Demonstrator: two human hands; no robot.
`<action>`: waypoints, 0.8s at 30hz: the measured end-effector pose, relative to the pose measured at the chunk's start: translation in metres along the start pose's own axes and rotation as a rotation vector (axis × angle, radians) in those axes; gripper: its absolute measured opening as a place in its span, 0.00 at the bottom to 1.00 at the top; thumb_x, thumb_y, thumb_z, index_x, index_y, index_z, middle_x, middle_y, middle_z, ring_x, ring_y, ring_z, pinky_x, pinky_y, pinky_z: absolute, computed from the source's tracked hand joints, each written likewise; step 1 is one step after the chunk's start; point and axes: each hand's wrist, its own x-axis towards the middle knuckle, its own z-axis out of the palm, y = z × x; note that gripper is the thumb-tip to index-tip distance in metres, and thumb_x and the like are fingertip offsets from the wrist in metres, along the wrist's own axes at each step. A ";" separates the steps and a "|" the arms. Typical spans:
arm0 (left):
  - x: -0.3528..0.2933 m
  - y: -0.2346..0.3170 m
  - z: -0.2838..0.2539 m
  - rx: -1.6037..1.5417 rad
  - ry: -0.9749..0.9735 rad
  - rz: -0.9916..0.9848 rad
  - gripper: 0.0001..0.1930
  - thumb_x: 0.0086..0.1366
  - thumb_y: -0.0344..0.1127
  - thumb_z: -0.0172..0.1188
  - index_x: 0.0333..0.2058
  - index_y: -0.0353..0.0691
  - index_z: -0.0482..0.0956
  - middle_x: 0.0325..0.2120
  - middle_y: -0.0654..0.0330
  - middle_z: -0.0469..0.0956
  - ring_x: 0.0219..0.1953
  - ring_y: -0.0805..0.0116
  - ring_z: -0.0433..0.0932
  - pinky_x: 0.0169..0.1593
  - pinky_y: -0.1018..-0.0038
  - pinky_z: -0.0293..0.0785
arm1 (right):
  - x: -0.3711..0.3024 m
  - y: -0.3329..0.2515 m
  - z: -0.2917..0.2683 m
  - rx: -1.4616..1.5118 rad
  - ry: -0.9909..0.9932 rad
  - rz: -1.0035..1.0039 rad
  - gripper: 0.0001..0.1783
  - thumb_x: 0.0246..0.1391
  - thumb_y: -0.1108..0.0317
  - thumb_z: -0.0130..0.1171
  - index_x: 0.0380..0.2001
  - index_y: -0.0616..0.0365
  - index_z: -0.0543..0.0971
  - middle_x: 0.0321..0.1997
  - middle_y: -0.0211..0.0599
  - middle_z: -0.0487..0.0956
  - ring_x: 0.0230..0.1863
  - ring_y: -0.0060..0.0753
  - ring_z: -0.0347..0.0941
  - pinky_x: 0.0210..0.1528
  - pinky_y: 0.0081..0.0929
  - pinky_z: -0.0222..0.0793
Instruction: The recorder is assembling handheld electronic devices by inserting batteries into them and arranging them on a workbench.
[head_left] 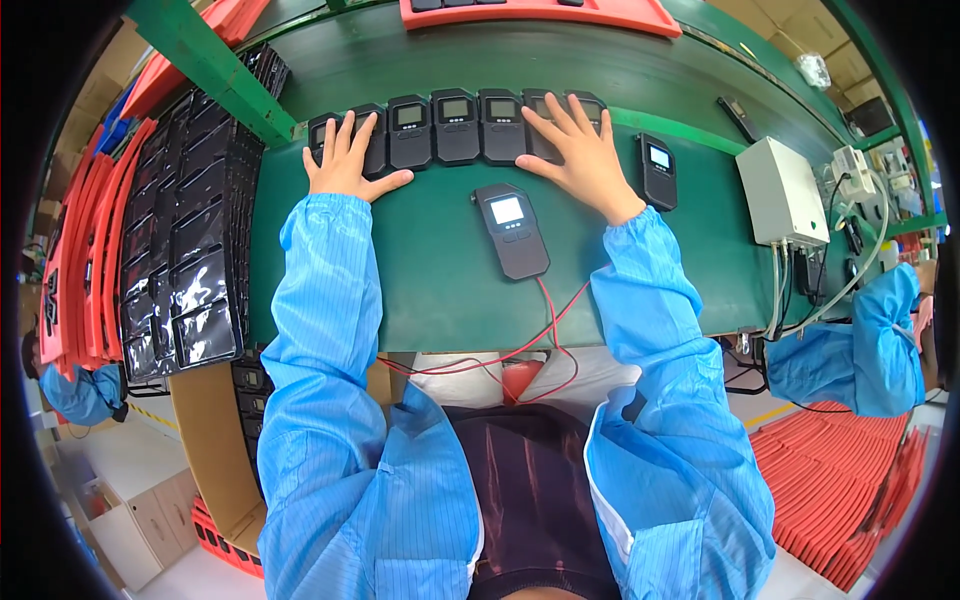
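Several black handheld meters with small screens stand side by side in a row point(455, 127) along the back of the green tabletop point(430, 265). My left hand point(345, 160) lies with spread fingers over the meters at the row's left end. Over the right end rests my right hand point(580, 160), its fingers also spread. Neither hand grips anything. Between my forearms a separate meter point(512, 232) lies with its screen lit, and red and black wires point(548, 315) run from its lower end past the table's front edge. Just right of my right hand is another lit meter point(657, 172).
Black plastic trays point(190, 230) are stacked at the left beside red trays point(95, 250), behind a green post point(215, 70). A white box with cables point(783, 190) stands at the right. An open cardboard box point(215, 450) sits below left. A co-worker's blue sleeve point(850, 345) shows at right.
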 end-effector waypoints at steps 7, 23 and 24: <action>0.003 0.004 0.004 0.014 -0.008 -0.013 0.55 0.44 0.69 0.66 0.68 0.62 0.49 0.71 0.62 0.43 0.72 0.57 0.37 0.66 0.36 0.30 | 0.000 0.002 0.004 -0.014 0.032 -0.007 0.36 0.55 0.37 0.53 0.64 0.36 0.65 0.71 0.41 0.57 0.73 0.52 0.45 0.68 0.67 0.35; -0.035 0.098 -0.014 -0.443 -0.133 0.565 0.39 0.43 0.52 0.74 0.54 0.43 0.72 0.46 0.57 0.73 0.50 0.56 0.74 0.51 0.66 0.72 | -0.003 -0.003 0.004 0.039 0.099 -0.006 0.38 0.51 0.37 0.58 0.63 0.36 0.67 0.69 0.42 0.60 0.71 0.53 0.50 0.67 0.69 0.38; -0.034 0.097 -0.013 -0.451 -0.103 0.609 0.39 0.43 0.52 0.75 0.53 0.44 0.72 0.45 0.56 0.74 0.49 0.55 0.74 0.50 0.66 0.72 | -0.002 -0.003 0.003 0.045 0.103 -0.004 0.38 0.51 0.37 0.58 0.63 0.36 0.67 0.69 0.42 0.60 0.71 0.53 0.50 0.67 0.69 0.38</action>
